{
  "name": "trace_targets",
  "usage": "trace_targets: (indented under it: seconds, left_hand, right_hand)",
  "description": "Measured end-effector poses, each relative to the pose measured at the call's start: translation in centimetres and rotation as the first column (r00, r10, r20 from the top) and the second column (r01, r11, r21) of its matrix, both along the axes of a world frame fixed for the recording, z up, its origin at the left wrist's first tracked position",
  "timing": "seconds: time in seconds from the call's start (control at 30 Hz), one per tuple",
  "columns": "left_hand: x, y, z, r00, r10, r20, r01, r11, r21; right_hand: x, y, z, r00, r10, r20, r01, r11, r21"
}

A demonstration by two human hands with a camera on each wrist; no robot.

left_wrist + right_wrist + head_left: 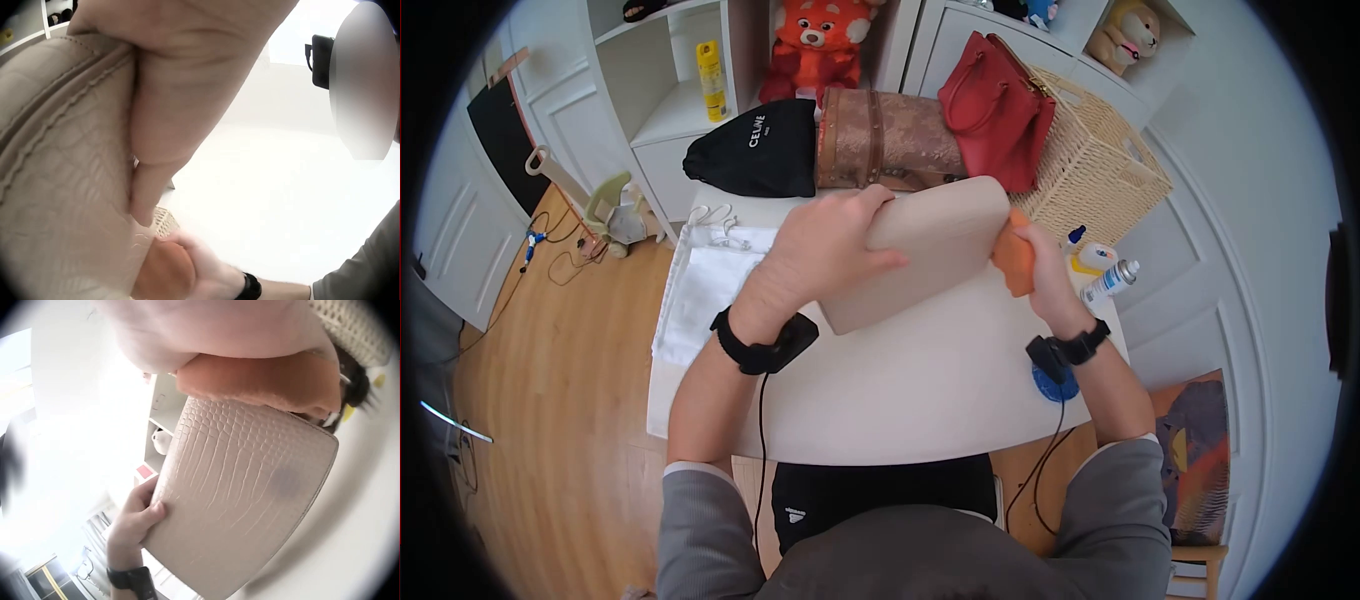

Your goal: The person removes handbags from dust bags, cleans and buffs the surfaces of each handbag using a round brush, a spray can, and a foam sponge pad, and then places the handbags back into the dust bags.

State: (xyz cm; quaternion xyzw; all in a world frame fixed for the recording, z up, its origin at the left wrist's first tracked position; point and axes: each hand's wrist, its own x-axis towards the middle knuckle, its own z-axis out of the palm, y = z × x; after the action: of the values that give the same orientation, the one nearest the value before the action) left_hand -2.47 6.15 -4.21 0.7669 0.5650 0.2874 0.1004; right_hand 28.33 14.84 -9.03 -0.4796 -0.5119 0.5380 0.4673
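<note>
A beige bag with a crocodile-like texture (940, 245) (244, 487) is held tilted above the white table (880, 400). My left hand (825, 245) grips its left end, with the thumb on the near face; in the left wrist view stitched seams show on the bag (69, 169) beside the hand (187, 81). My right hand (1052, 275) holds an orange sponge-like pad (1014, 258) against the bag's right end. In the right wrist view the pad (262, 381) lies along the bag's upper edge, under the hand (219, 325). A darker smudge shows on the bag's face.
Along the back stand a black pouch (755, 150), a brown patterned bag (890, 140), a red handbag (1005, 115) and a wicker basket (1100, 160). White cloth bags (705, 290) lie left. A spray can (1110, 281) and blue round item (1055, 382) are right.
</note>
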Motion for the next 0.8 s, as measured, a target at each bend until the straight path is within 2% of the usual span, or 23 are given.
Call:
trace_targets:
  seconds: [0.03, 0.07, 0.1, 0.13, 0.17, 0.2, 0.27, 0.3, 0.37, 0.4, 0.47, 0.5, 0.53, 0.57, 0.6, 0.63, 0.67, 0.73, 0.8]
  left_hand:
    - [-0.1, 0.1, 0.5, 0.995, -0.066, 0.074, 0.064, 0.998, 0.024]
    - [-0.3, 0.3, 0.6, 0.995, -0.073, 0.070, 0.071, 0.997, 0.027]
    - [-0.5, 0.6, 0.4, 0.981, -0.134, 0.141, 0.136, 0.991, -0.009]
    - [-0.6, 0.9, 0.1, 0.958, -0.191, 0.213, 0.204, 0.978, -0.042]
    - [-0.5, 1.2, -0.3, 0.957, -0.200, 0.209, 0.213, 0.976, -0.041]
    - [-0.4, 1.6, -0.8, 0.943, -0.227, 0.243, 0.246, 0.968, -0.050]
    - [-0.6, 1.8, -1.1, 0.929, -0.258, 0.264, 0.282, 0.958, -0.056]
    - [-0.8, 1.7, -1.2, 0.918, -0.276, 0.284, 0.304, 0.951, -0.060]
    - [-1.2, 1.6, -0.6, 0.909, -0.294, 0.296, 0.327, 0.943, -0.067]
    - [-1.4, 1.4, -0.3, 0.920, -0.301, 0.253, 0.326, 0.943, -0.063]
    - [-1.0, 0.9, 0.1, 0.930, -0.308, 0.201, 0.328, 0.942, -0.070]
    - [-0.4, 0.6, 0.3, 0.898, -0.335, 0.286, 0.355, 0.934, -0.020]
    - [0.0, 0.5, 0.4, 0.857, -0.363, 0.366, 0.378, 0.925, 0.033]
    - [-0.1, 0.5, 0.5, 0.860, -0.364, 0.358, 0.382, 0.924, 0.024]
    - [-0.3, 0.5, 0.5, 0.892, -0.308, 0.332, 0.324, 0.946, 0.006]
    - [-0.3, 0.4, 0.5, 0.918, -0.251, 0.306, 0.266, 0.964, -0.008]
    - [-0.3, 0.5, 0.4, 0.919, -0.254, 0.301, 0.270, 0.963, -0.014]
    - [-0.2, 0.8, 0.1, 0.893, -0.240, 0.380, 0.247, 0.969, 0.030]
    - [-0.1, 0.8, 0.2, 0.895, -0.243, 0.374, 0.249, 0.968, 0.033]
  right_hand:
    - [0.7, -0.7, 0.7, 0.998, -0.051, 0.030, 0.049, 0.995, 0.081]
    - [0.6, -2.5, 2.7, 0.997, -0.054, 0.057, 0.047, 0.993, 0.104]
    - [0.4, -3.6, 4.5, 0.997, -0.063, 0.054, 0.057, 0.993, 0.106]
    - [0.3, -4.6, 6.1, 0.995, 0.044, 0.087, -0.062, 0.972, 0.227]
    - [0.3, -5.3, 7.0, 0.980, 0.145, 0.133, -0.182, 0.923, 0.340]
    - [0.4, -5.5, 7.3, 0.982, 0.137, 0.128, -0.174, 0.923, 0.344]
    - [0.4, -5.7, 7.8, 0.937, 0.096, 0.336, -0.252, 0.852, 0.460]
    - [0.2, -5.8, 7.6, 0.941, 0.088, 0.326, -0.241, 0.850, 0.468]
    - [-0.7, -5.9, 7.2, 0.937, 0.023, 0.349, -0.258, 0.719, 0.645]
    - [-1.2, -6.3, 7.2, 0.940, 0.020, 0.339, -0.248, 0.723, 0.645]
    - [-2.4, -7.6, 8.2, 0.964, 0.128, 0.235, -0.245, 0.773, 0.586]
    - [-3.0, -7.9, 8.6, 0.967, 0.126, 0.222, -0.235, 0.777, 0.584]
    - [-3.5, -7.7, 9.1, 0.942, 0.121, 0.314, -0.313, 0.655, 0.688]
    - [-3.7, -7.4, 9.4, 0.910, 0.099, 0.402, -0.392, 0.515, 0.762]
    - [-3.8, -6.8, 9.6, 0.915, 0.097, 0.392, -0.382, 0.521, 0.763]
    - [-3.8, -6.2, 9.9, 0.890, 0.102, 0.445, -0.435, 0.482, 0.761]
    - [-3.7, -5.7, 10.1, 0.861, 0.103, 0.498, -0.489, 0.440, 0.753]
    - [-3.3, -5.4, 10.4, 0.845, 0.121, 0.521, -0.514, 0.451, 0.729]
    - [-2.4, -5.4, 10.6, 0.825, 0.137, 0.548, -0.542, 0.463, 0.701]
